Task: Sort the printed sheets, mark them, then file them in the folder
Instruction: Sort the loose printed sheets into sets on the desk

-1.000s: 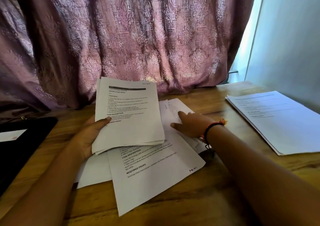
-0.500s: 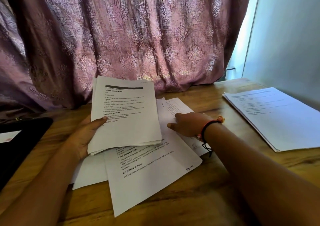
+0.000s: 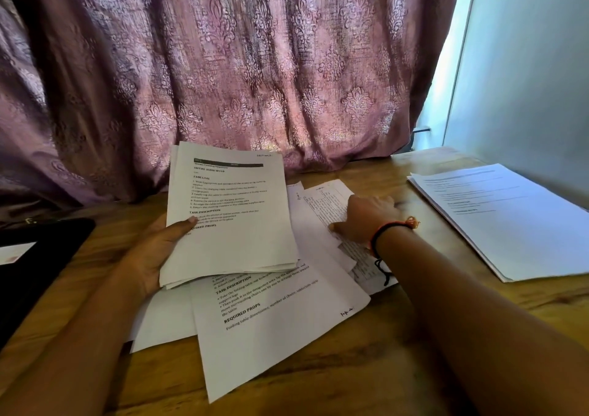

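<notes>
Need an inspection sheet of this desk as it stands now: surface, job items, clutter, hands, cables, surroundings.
Surface: wooden table, mostly covered in paper at the centre.
Job's things: held stack of printed sheets, tilted up; loose sheets overlapping at odd angles beneath it; neat stack lying apart at the right.
Clutter: black flat item at the left edge, possibly the folder, cannot tell.
Grippers: left hand grips the held stack by its left edge; right hand rests on the loose sheets, fingertips blurred.
Cables: nothing seen.
Surroundings: patterned curtain behind the table; pale wall at the right.
</notes>
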